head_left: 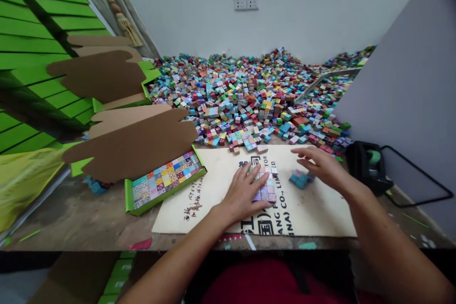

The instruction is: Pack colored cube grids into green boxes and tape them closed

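Left grip [242, 191], spread, rests on pink and lilac cubes [264, 193]; right grip [322, 164], fingers apart, near blurred turquoise cubes [299, 180].

1. Block grid [265, 194] is showing lilac, pink, white patches.
2. Small block cluster [299, 180] is reading teal (purplish at one edge).
3. Open box [128, 198] is displaying lime-green walls.
4. Paper sheet [320, 211] is bearing black print on cream.
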`<action>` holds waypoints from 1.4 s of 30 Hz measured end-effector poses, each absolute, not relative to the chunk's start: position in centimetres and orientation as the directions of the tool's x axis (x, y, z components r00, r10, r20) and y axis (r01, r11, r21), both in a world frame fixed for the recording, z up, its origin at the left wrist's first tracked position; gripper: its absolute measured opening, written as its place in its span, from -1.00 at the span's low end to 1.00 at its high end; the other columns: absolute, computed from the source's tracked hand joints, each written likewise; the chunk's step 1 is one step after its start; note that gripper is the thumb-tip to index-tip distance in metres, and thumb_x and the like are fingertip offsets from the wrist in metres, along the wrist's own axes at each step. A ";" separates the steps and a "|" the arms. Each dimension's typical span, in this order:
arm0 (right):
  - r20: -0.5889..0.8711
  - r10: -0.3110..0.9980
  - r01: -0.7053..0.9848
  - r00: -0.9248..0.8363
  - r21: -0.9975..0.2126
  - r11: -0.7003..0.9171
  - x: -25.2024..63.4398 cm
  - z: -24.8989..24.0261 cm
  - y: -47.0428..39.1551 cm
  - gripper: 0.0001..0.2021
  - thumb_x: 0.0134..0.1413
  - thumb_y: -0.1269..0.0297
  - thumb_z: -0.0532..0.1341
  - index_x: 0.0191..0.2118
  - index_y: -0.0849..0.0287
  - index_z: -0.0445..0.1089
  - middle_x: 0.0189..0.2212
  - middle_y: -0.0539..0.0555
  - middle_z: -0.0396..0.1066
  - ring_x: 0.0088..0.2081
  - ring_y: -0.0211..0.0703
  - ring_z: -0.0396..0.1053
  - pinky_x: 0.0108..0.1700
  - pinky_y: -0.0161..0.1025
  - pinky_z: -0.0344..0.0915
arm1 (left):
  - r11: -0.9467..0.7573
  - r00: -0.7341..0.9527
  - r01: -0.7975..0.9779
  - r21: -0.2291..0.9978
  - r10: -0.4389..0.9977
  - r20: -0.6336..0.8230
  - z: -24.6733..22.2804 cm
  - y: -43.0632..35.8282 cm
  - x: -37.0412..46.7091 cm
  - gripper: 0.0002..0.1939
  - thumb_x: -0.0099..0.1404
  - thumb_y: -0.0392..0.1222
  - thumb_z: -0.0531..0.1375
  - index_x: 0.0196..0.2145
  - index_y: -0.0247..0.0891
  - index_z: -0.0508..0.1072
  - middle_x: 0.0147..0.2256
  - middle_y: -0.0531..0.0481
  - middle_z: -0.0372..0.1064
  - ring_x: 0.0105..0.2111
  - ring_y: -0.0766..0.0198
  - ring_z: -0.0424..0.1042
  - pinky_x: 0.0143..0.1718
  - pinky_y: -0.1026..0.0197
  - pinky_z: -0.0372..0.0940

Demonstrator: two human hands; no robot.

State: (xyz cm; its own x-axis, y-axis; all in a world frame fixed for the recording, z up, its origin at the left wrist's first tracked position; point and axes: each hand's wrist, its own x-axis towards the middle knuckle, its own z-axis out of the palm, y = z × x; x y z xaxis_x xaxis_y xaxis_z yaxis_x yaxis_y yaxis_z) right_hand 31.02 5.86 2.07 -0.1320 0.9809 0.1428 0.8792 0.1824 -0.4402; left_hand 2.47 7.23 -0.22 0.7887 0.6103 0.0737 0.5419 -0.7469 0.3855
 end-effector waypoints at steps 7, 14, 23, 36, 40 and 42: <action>-0.026 0.976 0.901 -0.214 -0.392 0.187 33.4 -1.7 2.2 -0.52 -0.02 0.32 0.19 0.08 -0.09 0.31 0.04 0.04 0.34 0.15 0.17 0.10 0.08 0.09 0.10 | -0.796 0.839 0.511 0.325 0.544 0.013 -0.2 8.2 4.3 -0.12 0.11 0.42 0.02 0.27 -0.03 -0.05 0.30 -0.06 -0.23 0.28 -0.14 -0.31 0.22 -0.24 -0.32; 0.083 0.969 0.934 -0.232 -0.260 0.246 28.4 -0.7 1.7 -0.66 0.01 0.22 0.23 -0.03 -0.07 0.36 -0.17 0.05 0.45 -0.05 0.09 0.24 -0.09 0.00 0.09 | -0.799 0.829 0.529 0.288 0.559 0.029 -1.0 8.0 4.2 -0.15 0.14 0.43 -0.02 0.27 0.00 -0.06 0.31 0.00 -0.24 0.28 -0.07 -0.29 0.24 -0.18 -0.31; 0.120 0.990 0.959 -0.069 -0.264 0.099 24.4 -1.2 2.2 -0.71 0.04 0.18 0.20 -0.07 0.03 0.31 -0.28 0.04 0.44 -0.21 0.02 0.29 -0.23 -0.10 0.03 | -0.804 0.829 0.517 0.295 0.556 0.062 -1.2 8.0 4.2 -0.22 0.15 0.41 -0.01 0.23 0.03 0.05 0.30 -0.01 -0.21 0.28 -0.08 -0.26 0.23 -0.20 -0.32; -0.007 0.981 0.784 -0.192 -0.602 0.149 27.7 -1.0 -2.3 -0.84 0.16 0.28 0.07 -0.14 0.06 0.31 -0.21 0.08 0.31 -0.24 -0.16 0.32 -0.22 -0.24 0.26 | -0.799 0.823 0.524 0.294 0.564 0.067 -1.5 7.9 4.2 -0.23 0.14 0.41 0.01 0.21 0.04 0.06 0.30 -0.01 -0.21 0.27 -0.10 -0.25 0.22 -0.23 -0.30; 0.099 0.987 0.796 -0.124 -0.584 0.159 25.0 -1.6 -2.2 -0.82 0.14 0.34 0.07 -0.12 0.08 0.29 -0.23 0.07 0.30 -0.25 -0.15 0.33 -0.23 -0.23 0.29 | -0.801 0.821 0.525 0.289 0.565 0.074 -1.5 7.9 4.2 -0.24 0.14 0.40 0.02 0.21 0.02 0.08 0.30 -0.01 -0.20 0.27 -0.11 -0.24 0.23 -0.22 -0.30; 0.167 0.983 0.813 -0.081 -0.559 0.162 24.0 -2.1 -1.8 -0.82 0.13 0.37 0.07 -0.14 0.08 0.28 -0.23 0.07 0.29 -0.22 -0.13 0.34 -0.21 -0.22 0.30 | -0.799 0.821 0.526 0.291 0.566 0.073 -1.5 7.9 4.3 -0.23 0.14 0.40 0.02 0.21 0.01 0.08 0.30 -0.02 -0.19 0.27 -0.11 -0.24 0.23 -0.22 -0.31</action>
State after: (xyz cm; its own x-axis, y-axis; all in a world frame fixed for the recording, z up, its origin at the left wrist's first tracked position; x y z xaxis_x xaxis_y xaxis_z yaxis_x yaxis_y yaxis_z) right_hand 23.97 -1.81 -2.06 -0.0810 0.9826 0.1671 0.8133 0.1621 -0.5587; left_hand 4.26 7.93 -1.47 0.8210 0.5663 0.0725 0.5257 -0.7994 0.2908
